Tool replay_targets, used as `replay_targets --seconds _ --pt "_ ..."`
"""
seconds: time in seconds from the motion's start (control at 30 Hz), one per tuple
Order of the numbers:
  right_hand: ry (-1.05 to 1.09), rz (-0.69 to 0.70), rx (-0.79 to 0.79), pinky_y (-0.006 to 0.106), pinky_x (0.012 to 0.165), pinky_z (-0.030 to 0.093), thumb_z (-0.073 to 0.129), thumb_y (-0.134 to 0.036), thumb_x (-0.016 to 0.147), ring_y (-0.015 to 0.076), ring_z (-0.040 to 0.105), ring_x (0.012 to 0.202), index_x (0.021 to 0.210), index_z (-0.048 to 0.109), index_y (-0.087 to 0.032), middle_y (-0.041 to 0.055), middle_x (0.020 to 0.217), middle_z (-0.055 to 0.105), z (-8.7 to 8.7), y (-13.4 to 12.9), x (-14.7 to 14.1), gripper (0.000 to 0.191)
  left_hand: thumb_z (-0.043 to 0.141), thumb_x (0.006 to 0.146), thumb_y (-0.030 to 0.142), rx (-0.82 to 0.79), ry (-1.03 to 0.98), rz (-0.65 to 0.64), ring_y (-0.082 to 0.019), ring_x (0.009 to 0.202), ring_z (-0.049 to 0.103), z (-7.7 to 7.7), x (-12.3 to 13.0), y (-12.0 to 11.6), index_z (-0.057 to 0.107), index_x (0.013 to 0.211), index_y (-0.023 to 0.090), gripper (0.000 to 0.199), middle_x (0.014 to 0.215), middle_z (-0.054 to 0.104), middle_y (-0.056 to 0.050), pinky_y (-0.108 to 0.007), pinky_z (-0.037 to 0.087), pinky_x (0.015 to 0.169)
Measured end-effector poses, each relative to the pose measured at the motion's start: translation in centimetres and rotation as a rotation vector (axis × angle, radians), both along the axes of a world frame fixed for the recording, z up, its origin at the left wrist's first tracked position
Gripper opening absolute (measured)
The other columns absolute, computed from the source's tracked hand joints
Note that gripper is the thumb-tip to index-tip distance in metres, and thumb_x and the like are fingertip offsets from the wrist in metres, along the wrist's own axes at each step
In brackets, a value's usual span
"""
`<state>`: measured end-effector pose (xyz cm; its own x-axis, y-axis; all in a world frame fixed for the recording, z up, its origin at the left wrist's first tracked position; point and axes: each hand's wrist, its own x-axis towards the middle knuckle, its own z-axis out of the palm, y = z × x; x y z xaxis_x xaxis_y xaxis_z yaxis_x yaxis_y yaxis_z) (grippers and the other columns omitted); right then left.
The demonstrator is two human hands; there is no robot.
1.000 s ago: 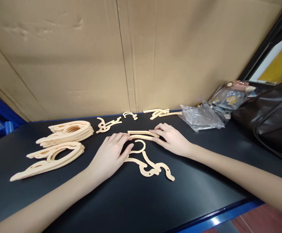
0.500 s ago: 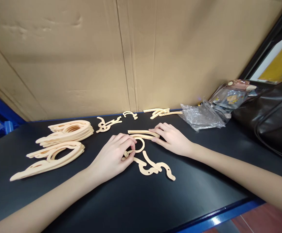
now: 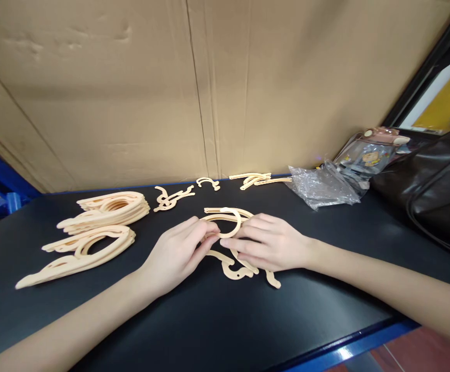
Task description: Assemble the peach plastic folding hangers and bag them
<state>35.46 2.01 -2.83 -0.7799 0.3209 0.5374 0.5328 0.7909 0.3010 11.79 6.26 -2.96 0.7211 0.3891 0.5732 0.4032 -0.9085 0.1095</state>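
Between my hands is a beige plastic hanger hook (image 3: 237, 223), its curved end standing up over the tabletop. My left hand (image 3: 180, 243) pinches the hook's lower end, which its fingers partly cover. Close on the right, my right hand (image 3: 269, 240) has its thumb and fingertips against the hook's curve, fingers bent. Just behind lie long curved hanger arms (image 3: 214, 210), partly hidden by the hook and the fingers. In front of my hands are more loose hooks and arms, one being a curved hook piece (image 3: 235, 274); my right hand hides some of them.
Two stacks of folded beige hangers, a rear stack (image 3: 132, 212) and a front stack (image 3: 89, 261), lie left. Along the back are loose hooks (image 3: 166, 201) and hanger arms (image 3: 252, 179). Clear plastic bags (image 3: 321, 186), a bottle (image 3: 372, 152) and a dark bag (image 3: 426, 186) occupy the right.
My right hand has left the hanger arms and come nearer, meeting the hook in my left hand. The hook has shifted slightly right and up.
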Motion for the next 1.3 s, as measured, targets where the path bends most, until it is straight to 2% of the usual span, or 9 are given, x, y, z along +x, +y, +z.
replay_targets --seconds 0.1,0.27,0.4,0.5,0.63,0.77,0.9,1.0,1.3 --pt "-0.012 -0.018 0.025 0.031 0.083 0.048 0.045 -0.019 0.092 0.0187 0.059 0.105 0.112 0.06 -0.016 0.0063 0.106 0.068 -0.2 0.1 -0.1 0.025 0.043 0.096 0.021 -0.004 -0.009 -0.023 -0.01 0.07 0.057 -0.1 0.0 -0.1 0.052 0.1 0.02 0.01 0.085 0.062 0.0 -0.021 0.045 0.066" --pt "0.024 -0.018 0.04 0.033 0.078 0.052 0.044 -0.017 0.091 0.0192 0.06 0.104 0.112 0.058 -0.017 0.01 0.109 0.066 -0.4 0.5 0.6 0.025 0.043 0.096 0.021 -0.01 0.008 -0.063 -0.011 0.07 0.06 -0.1 0.0 -0.1 0.053 0.103 0.021 0.012 0.084 0.062 0.0 -0.021 0.047 0.066" --pt "0.032 0.023 0.078 0.031 0.089 0.05 0.047 -0.018 0.091 0.0181 0.055 0.116 0.124 0.052 -0.016 0.01 0.117 0.065 -0.3 0.1 0.2 0.034 0.039 0.096 0.016 0.025 0.026 -0.1 -0.011 0.072 0.059 0.1 0.0 -0.2 0.053 0.101 0.019 0.015 0.084 0.063 -0.001 -0.022 0.047 0.067" --pt "0.026 -0.005 0.038 0.03 0.094 0.048 0.045 -0.019 0.092 0.0166 0.05 0.124 0.128 0.051 -0.017 0.0078 0.124 0.062 -0.2 -0.1 -0.2 0.037 0.04 0.096 0.017 0.031 0.029 -0.087 -0.012 0.074 0.059 0.2 0.1 -0.3 0.054 0.102 0.018 0.015 0.086 0.064 -0.002 -0.022 0.047 0.069" --pt "0.173 -0.093 -0.079 0.031 0.088 0.05 0.045 -0.02 0.092 0.0171 0.057 0.115 0.122 0.057 -0.021 0.005 0.117 0.067 -0.3 0.0 0.0 0.033 0.038 0.096 0.022 0.078 0.042 0.128 -0.019 0.093 0.058 0.2 0.2 0.1 0.058 0.106 0.02 0.023 0.101 0.064 -0.005 -0.032 0.048 0.084" --pt "0.481 -0.18 -0.271 0.033 0.087 0.05 0.046 -0.021 0.092 0.0168 0.063 0.1 0.116 0.06 -0.023 0.0044 0.11 0.068 -0.2 0.3 0.5 0.027 0.035 0.096 0.026 -0.025 0.101 0.282 -0.026 0.111 0.052 -0.3 0.0 1.2 0.063 0.11 0.025 0.032 0.123 0.056 -0.006 -0.044 0.045 0.092" --pt "0.704 -0.239 -0.456 0.032 0.088 0.05 0.044 -0.027 0.095 0.0163 0.064 0.097 0.11 0.06 -0.023 0.0031 0.11 0.068 -0.1 0.6 0.8 0.022 0.037 0.094 0.027 -0.108 0.165 0.3 -0.024 0.103 0.057 -0.9 -0.3 1.9 0.065 0.106 0.026 0.03 0.114 0.063 -0.003 -0.042 0.046 0.085" --pt "0.769 -0.239 -0.535 0.032 0.088 0.05 0.046 -0.029 0.095 0.0163 0.064 0.098 0.11 0.057 -0.023 0.0026 0.112 0.067 -0.1 0.8 0.9 0.02 0.038 0.094 0.026 -0.105 0.187 0.296 -0.022 0.095 0.058 -0.9 -0.3 1.8 0.064 0.102 0.024 0.027 0.103 0.065 -0.003 -0.039 0.044 0.079" --pt "0.798 -0.23 -0.53 0.03 0.081 0.049 0.051 -0.028 0.092 0.0146 0.062 0.085 0.107 0.055 -0.023 0.0028 0.109 0.066 -0.4 0.9 0.8 0.017 0.032 0.098 0.031 -0.106 0.036 0.283 -0.018 0.086 0.058 -0.3 -0.1 1.2 0.055 0.096 0.022 0.025 0.095 0.063 -0.002 -0.033 0.042 0.075"
